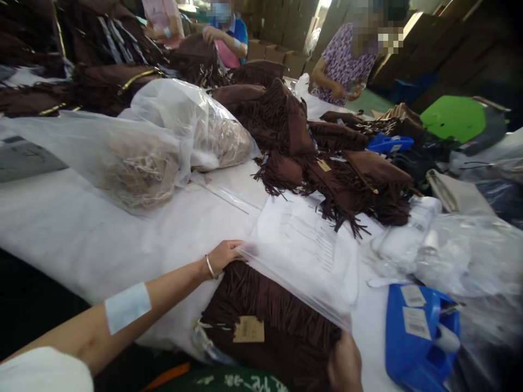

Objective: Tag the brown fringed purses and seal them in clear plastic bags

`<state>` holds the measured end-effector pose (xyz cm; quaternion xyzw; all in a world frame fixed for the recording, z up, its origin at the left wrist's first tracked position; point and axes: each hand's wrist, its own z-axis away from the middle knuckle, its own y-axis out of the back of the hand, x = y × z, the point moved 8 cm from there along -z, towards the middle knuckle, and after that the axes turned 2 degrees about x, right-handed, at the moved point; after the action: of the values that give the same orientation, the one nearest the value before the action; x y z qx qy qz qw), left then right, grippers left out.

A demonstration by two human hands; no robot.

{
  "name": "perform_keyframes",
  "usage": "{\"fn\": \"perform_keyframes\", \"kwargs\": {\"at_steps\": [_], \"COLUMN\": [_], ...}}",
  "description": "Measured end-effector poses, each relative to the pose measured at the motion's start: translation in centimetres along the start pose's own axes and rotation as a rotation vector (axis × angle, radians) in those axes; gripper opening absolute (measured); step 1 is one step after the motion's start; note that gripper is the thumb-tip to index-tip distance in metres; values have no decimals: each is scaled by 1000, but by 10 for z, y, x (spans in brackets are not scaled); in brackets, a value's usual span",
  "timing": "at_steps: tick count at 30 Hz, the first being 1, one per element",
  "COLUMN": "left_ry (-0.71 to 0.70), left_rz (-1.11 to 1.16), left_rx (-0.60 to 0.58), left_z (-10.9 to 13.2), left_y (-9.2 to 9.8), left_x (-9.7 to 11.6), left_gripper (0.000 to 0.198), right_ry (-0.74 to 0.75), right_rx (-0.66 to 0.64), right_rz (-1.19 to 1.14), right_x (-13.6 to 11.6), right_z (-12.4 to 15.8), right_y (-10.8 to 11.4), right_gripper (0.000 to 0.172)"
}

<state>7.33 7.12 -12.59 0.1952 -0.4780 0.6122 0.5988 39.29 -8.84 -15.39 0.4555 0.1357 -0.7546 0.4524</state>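
A brown fringed bag [272, 296] with a tan paper tag [249, 329] lies at the table's near edge, below a clear plastic bag [302, 267]. My left hand [226, 255] pinches the plastic bag's left corner, just above the fringe. At the other end, my right hand [345, 359] is closed around the right edge of the fringed bag, close to the plastic's right corner. Its fingertips are partly hidden and a little blurred. Through or beneath the plastic shows a printed white sheet [306, 234].
Blue tape dispenser [408, 337] at right, beside crumpled plastic [469, 245]. More brown fringed bags [335, 174] are piled beyond the sheet. Two filled plastic sacks [143, 169] sit at left on the white-covered table [163, 234]. Several people, one in a purple patterned top [347, 54], work across the table.
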Motion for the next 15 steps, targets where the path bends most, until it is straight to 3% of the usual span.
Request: {"fn": "perform_keyframes", "kwargs": {"at_steps": [5,9,12,15], "left_ry": [26,-57,-35,30], "left_rz": [139,132,60,-81], "left_rx": [136,255,229,179], "left_z": [25,54,82,113], "left_y": [-1,13,22,27], "left_x": [-20,-31,-41,-49], "left_gripper": [46,42,42,44], "right_ry": [19,118,137,130], "right_rx": [-75,-53,-87,-141], "right_rz": [-112,172,359,396], "right_x": [-5,-19,-20,-12], "right_z": [11,21,30,41], "right_y": [-19,-5,7,18], "right_gripper": [68,68,67,63]}}
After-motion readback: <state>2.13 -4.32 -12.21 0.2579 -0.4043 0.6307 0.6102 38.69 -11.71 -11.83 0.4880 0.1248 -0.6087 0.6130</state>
